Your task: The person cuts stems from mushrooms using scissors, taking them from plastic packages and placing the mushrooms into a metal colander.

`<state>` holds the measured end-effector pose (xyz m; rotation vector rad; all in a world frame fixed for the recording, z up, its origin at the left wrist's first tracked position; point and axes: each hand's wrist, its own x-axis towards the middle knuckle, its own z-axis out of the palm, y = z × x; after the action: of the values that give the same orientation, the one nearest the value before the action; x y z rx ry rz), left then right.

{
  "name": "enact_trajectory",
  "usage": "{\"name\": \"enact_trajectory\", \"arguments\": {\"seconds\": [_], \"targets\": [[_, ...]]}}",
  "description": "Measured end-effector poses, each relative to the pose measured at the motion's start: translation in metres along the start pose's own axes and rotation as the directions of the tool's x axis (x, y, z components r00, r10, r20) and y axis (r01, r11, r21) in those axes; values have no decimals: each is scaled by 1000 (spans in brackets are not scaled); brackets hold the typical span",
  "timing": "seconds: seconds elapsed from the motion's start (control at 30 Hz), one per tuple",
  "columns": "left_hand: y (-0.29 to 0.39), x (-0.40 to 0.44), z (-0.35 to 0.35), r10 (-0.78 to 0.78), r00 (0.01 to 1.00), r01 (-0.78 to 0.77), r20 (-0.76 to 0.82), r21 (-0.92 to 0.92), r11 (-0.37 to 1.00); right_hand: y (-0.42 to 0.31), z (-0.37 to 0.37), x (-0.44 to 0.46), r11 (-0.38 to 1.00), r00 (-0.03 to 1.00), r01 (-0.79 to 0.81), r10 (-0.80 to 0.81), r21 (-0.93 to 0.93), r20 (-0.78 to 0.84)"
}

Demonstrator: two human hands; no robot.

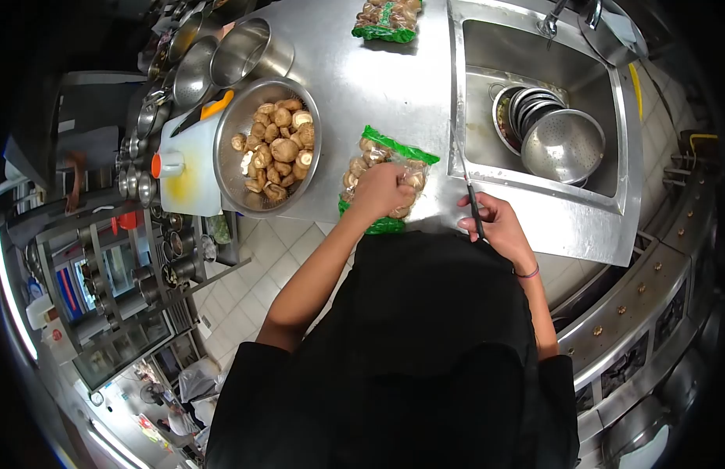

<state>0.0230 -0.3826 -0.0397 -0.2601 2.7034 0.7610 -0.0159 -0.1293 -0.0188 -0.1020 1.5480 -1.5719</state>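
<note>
Viewing the nearer mushroom bag (415, 180) mid-frame under my left hand (380, 190).
It should handle light, lumpy and slick, best pinched at its green end (401, 146); left hand palm-down, fingers half-curled (gripping or not, I cannot tell); right hand (495, 225), right of centre, closed round a slim knife (476, 211), tip up-frame.

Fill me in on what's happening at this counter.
A person has their left hand on a green-ended plastic bag of mushrooms lying on the steel counter, while their right hand holds a black-handled knife near the sink. Whether the bag is open, I can't tell. A second bag lies farther back. Off to the left, a metal colander holds loose shiitake mushrooms; another colander sits in the sink.
</note>
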Motion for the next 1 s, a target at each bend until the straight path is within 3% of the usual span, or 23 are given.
{"name": "enact_trajectory", "arguments": {"seconds": [0.07, 0.2, 0.23, 0.27, 0.3, 0.37, 0.43, 0.5, 0.57, 0.67, 0.73, 0.87, 1.0], "targets": [[-13, -3, -2, 12, 999, 1, 44, -288, 957, 0, 4, 3, 999, 999, 20, -19, -46, 30], [-46, -13, -4, 58, 998, -61, -21, -470, 881, -1, 13, 14, 964, 995, 76, -55, -256, 88], [-52, -19, -5, 68, 984, -152, -162, -587, 795, -3, 15, 15, 962, 993, 84, -60, -259, 100], [-53, -24, -9, 56, 952, -255, -301, -677, 690, -10, 19, 15, 911, 990, 126, -94, -393, 101], [-54, -29, -13, 45, 950, -253, -309, -676, 692, -14, 23, 16, 839, 986, 164, -126, -519, 107], [-54, -39, -21, -51, 964, -212, -262, -867, 450, -15, 28, 20, 816, 981, 193, -157, -545, 113], [-51, -46, -25, -50, 964, -205, -261, -848, 488, -22, 30, 23, 743, 979, 193, -104, -641, 174], [-35, -47, -28, -171, 945, -176, -277, -876, 449, -26, 32, 23, 708, 980, 185, -78, -682, 184], [-35, -43, -21, -164, 947, -197, -275, -904, 380, -29, 31, 21, 670, 982, 166, -49, -723, 180], [-35, -40, -9, -145, 921, -263, -361, -853, 451, -31, 30, 20, 581, 974, 222, -92, -783, 208], [-22, -42, -13, -67, 858, -269, -508, -558, 785, -30, 27, 21, 597, 971, 220, -58, -771, 233], [-11, -42, -7, -57, 853, -176, -519, -389, 904, -34, 28, 26, 595, 963, 186, 48, -782, 266], [-13, -40, 4, -52, 872, -127, -486, -327, 936, 0, 19, 37, 754, 943, 144, 93, -641, 321]]}}
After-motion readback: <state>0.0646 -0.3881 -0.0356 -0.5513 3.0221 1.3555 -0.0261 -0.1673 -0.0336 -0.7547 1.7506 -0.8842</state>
